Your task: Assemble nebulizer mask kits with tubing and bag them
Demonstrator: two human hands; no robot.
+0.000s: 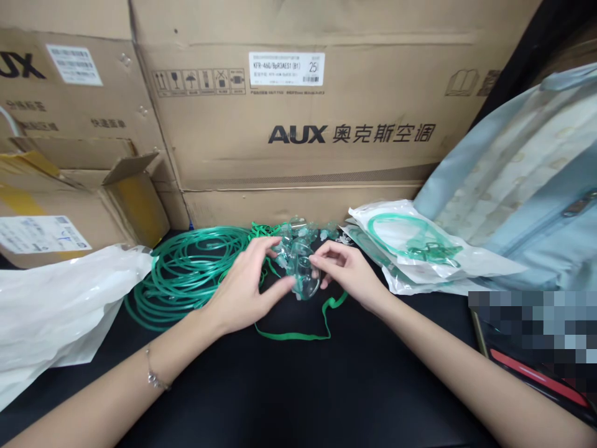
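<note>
A clear green-tinted oxygen mask (305,279) sits at the front of a small pile of similar masks (298,231), at the middle of the black table. My right hand (347,270) pinches the mask's upper right rim between thumb and fingers. From the left, my left hand (249,283) reaches round the pile with thumb and fingers spread apart. Its thumb tip meets the lower left edge of the mask, while its fingertips are by the masks behind. A green elastic strap (298,336) loops on the table below the hands.
Coiled green tubing (196,267) lies at left, beside a white plastic bag (69,305) and an opened carton (79,205). Large cardboard boxes (303,162) stand behind. On the right are bagged masks with tubing (415,246), a light blue fabric bag (527,180) and a black-and-red object (541,376).
</note>
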